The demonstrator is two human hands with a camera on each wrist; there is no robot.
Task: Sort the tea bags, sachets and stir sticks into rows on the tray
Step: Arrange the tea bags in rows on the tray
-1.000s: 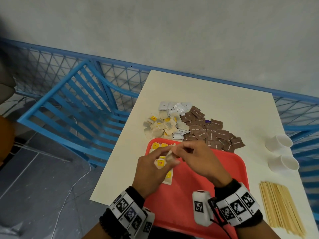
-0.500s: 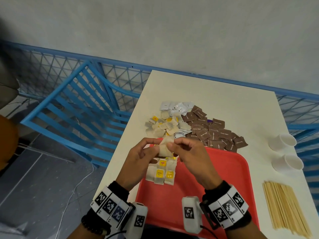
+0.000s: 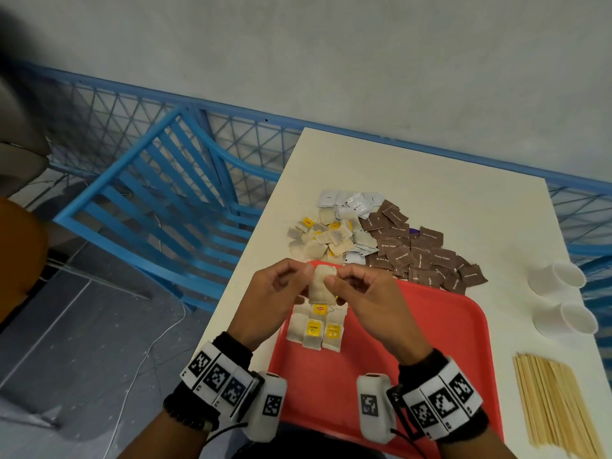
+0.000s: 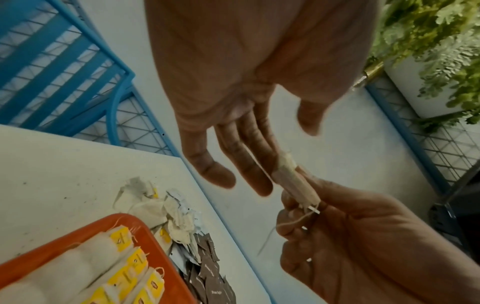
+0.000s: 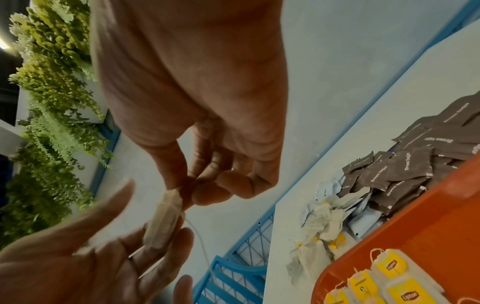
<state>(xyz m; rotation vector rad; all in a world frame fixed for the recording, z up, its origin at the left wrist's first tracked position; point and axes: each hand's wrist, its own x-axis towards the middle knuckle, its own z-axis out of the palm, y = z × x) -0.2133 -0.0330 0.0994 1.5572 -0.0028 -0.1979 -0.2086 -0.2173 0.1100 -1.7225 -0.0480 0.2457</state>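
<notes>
Tea bag held in the air over the far-left corner of the red tray; left hand and right hand each pinch it at the top; its string hangs loose; yellow tags on the tea bags in the tray row read "Lipton", at least four visible; brown sachets read "Brown Sugar", count unclear; white sachets illegible; two paper cups; stir sticks in one bundle on the table.

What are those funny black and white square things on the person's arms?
Each wrist wears a white band printed with black-and-white square codes over a black cuff. A white boxy camera pod with its own code hangs inside each wrist, thin black cables trailing. Left hand and right hand are bare.
</notes>
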